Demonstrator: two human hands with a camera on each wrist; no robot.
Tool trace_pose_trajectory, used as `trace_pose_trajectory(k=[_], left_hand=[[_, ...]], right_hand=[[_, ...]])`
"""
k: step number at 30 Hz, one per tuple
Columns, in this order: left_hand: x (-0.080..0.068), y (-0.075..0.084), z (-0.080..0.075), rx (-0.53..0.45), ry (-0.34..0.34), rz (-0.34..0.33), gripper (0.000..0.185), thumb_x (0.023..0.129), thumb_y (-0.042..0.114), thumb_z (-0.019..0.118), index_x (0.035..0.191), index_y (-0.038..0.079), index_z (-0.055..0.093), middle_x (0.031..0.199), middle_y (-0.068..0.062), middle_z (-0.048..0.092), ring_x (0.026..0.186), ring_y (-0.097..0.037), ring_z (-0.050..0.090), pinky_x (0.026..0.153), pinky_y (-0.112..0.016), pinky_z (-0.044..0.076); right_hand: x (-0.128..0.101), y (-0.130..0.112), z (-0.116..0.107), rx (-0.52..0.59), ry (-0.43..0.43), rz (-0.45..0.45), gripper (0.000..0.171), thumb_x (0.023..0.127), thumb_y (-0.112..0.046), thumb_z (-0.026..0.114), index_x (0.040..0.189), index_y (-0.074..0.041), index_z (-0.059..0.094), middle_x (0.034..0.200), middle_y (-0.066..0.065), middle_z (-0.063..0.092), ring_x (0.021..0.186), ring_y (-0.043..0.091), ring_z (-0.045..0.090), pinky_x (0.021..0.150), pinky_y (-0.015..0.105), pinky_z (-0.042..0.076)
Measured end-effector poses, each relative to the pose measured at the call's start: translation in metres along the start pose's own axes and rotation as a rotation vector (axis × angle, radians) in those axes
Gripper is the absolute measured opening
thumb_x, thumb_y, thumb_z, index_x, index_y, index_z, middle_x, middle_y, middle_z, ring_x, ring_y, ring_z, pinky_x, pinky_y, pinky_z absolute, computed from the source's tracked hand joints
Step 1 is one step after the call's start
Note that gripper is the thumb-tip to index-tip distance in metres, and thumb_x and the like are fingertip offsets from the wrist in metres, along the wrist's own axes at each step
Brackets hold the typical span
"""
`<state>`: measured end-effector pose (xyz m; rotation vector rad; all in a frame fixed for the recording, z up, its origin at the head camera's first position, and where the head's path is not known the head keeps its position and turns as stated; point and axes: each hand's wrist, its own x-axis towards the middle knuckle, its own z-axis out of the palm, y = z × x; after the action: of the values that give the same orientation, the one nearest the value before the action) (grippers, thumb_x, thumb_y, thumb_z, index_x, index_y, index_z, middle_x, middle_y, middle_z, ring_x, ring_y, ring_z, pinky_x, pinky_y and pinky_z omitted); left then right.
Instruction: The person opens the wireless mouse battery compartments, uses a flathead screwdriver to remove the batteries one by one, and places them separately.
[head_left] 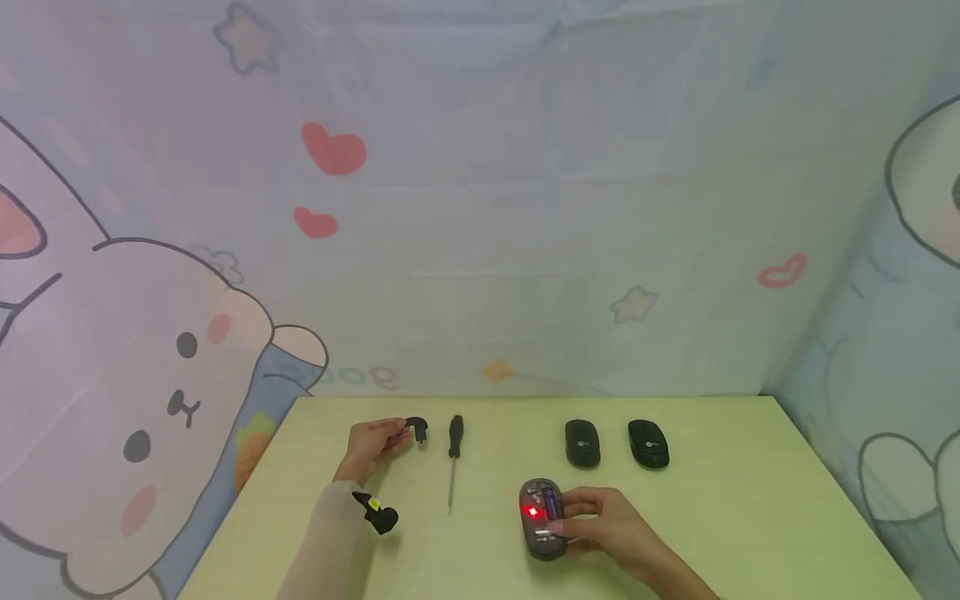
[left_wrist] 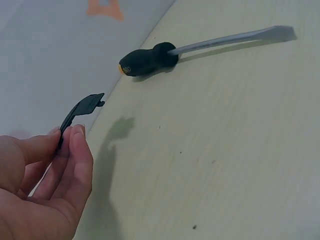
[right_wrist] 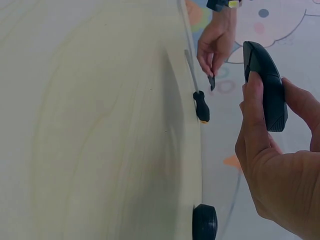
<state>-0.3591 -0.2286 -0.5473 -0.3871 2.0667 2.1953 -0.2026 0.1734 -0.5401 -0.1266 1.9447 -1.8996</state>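
Note:
My left hand (head_left: 372, 446) pinches a small black plastic cover (head_left: 417, 428) (left_wrist: 80, 111) between thumb and fingers, just above the table near its far left part; the cover (right_wrist: 211, 82) also shows small in the right wrist view. My right hand (head_left: 600, 525) grips an upturned black mouse (head_left: 543, 517) (right_wrist: 266, 90) at the front middle, its underside up with a red light glowing and a battery showing. A black-handled screwdriver (head_left: 453, 458) (left_wrist: 150, 60) (right_wrist: 199, 97) lies between the two hands, tip toward me.
Two more black mice (head_left: 582, 442) (head_left: 648, 442) lie side by side at the back right of the pale green table (head_left: 750, 517). A cartoon-printed cloth wall (head_left: 480, 208) stands behind and along both sides. The left wrist wears a black camera band (head_left: 378, 512).

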Motion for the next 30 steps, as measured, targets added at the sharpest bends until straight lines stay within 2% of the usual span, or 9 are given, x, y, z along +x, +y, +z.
trace_pose_trajectory(k=[6,11,17,21,30], left_hand=[[0.008,0.001,-0.003,0.036,0.012,-0.007,0.034,0.101,0.005,0.069,0.13,-0.013,0.066,0.086,-0.004,0.081,0.077,-0.01,0.077,0.074,-0.023,0.065],[0.011,0.002,-0.004,0.037,0.022,-0.002,0.036,0.101,0.003,0.069,0.131,-0.015,0.064,0.087,-0.007,0.081,0.077,-0.011,0.077,0.078,-0.026,0.067],[0.011,0.007,-0.004,0.029,-0.01,-0.005,0.04,0.101,0.001,0.066,0.135,-0.019,0.058,0.091,-0.013,0.081,0.079,-0.013,0.078,0.082,-0.029,0.068],[0.018,0.005,-0.005,0.023,-0.005,-0.008,0.04,0.102,0.001,0.066,0.136,-0.018,0.058,0.091,-0.011,0.081,0.078,-0.012,0.078,0.08,-0.026,0.067],[0.022,0.001,0.005,0.079,0.01,-0.013,0.037,0.1,-0.001,0.068,0.132,-0.018,0.061,0.084,-0.006,0.079,0.071,-0.007,0.075,0.073,-0.021,0.066]], right_hand=[[-0.001,-0.001,0.0,-0.001,0.004,0.001,0.058,0.087,-0.016,0.087,0.133,0.008,0.063,0.118,0.013,0.075,0.099,0.021,0.075,0.083,0.042,0.069],[-0.001,-0.002,0.001,0.0,0.011,0.003,0.056,0.086,-0.016,0.088,0.132,0.007,0.065,0.113,0.011,0.074,0.097,0.021,0.075,0.083,0.042,0.069],[-0.002,-0.006,0.001,0.005,0.015,-0.002,0.055,0.086,-0.014,0.087,0.132,0.007,0.065,0.113,0.012,0.074,0.097,0.021,0.076,0.083,0.042,0.069],[0.0,-0.007,0.001,0.001,0.019,-0.004,0.056,0.086,-0.015,0.087,0.132,0.007,0.065,0.114,0.013,0.074,0.096,0.022,0.076,0.083,0.043,0.069],[-0.002,-0.006,-0.001,0.006,0.018,0.018,0.058,0.086,-0.015,0.087,0.133,0.008,0.063,0.114,0.012,0.075,0.097,0.021,0.076,0.084,0.042,0.069]])
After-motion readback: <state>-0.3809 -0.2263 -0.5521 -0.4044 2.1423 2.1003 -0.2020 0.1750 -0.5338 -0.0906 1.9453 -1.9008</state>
